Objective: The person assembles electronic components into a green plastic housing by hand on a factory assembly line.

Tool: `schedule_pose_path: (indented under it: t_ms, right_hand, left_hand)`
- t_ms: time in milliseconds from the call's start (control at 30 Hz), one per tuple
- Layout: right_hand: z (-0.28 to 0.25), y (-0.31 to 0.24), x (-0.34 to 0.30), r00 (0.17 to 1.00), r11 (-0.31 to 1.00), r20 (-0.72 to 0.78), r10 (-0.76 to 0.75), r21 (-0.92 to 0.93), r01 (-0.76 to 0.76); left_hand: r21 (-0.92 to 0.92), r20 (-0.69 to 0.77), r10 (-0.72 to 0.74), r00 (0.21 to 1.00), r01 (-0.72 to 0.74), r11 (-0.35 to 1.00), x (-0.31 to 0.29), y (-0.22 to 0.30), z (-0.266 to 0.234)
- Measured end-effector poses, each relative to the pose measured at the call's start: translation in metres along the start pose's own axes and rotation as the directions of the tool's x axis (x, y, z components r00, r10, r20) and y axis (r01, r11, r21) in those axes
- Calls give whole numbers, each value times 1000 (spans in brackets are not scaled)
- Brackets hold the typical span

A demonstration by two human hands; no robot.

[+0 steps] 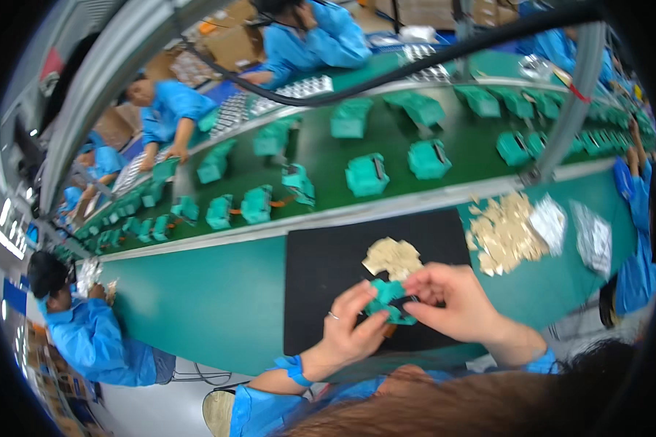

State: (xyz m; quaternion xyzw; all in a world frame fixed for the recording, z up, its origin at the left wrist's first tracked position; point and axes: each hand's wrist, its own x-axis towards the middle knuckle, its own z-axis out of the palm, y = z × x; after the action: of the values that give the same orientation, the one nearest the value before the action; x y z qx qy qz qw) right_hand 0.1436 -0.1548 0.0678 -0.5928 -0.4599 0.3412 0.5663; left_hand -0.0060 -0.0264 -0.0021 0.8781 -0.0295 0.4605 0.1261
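My left hand (350, 326), with a ring and a blue wrist strap, grips a small green plastic housing (388, 293) over the black mat. My right hand (450, 300) is at the housing's right side, its fingers curled and its thumb and forefinger close together. Something small and dark shows by those fingertips, but I cannot make out what it is. A bit of orange (391, 331) shows below the housing. Just beyond my hands, a small pile of cream-coloured flat pieces (392, 256) lies on the black mat (321, 251).
A larger heap of cream pieces (504, 237) lies right of the mat, beside clear plastic bags (592, 237). Beyond the bench edge, a green conveyor (313, 153) carries rows of green housings (366, 175). A grey metal post (572, 102) and black cable cross above. Blue-clothed people (95, 335) work around.
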Motion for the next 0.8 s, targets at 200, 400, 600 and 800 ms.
schedule_pose_path:
  t_ms: [200, 400, 600, 800]
  right_hand:
    - [11, -6, -10, 975, 970, -85, -204, -153, 190]
    - [5, -8, -9, 982, 975, -95, -165, -166, 148]
    - [4, -3, -3, 998, 997, -40, 40, 65, -37]
    - [0, -21, -10, 988, 936, 9, -156, -317, 151]
  left_hand:
    - [-2, -66, -5, 998, 5, 1000, -2, 12, -2]
    - [-7, -92, -9, 996, 9, 1000, -1, 10, 4]
    - [10, -134, 2, 991, -1, 1000, -5, 6, 4]
    - [21, -147, 29, 989, -26, 999, -5, 4, 10]
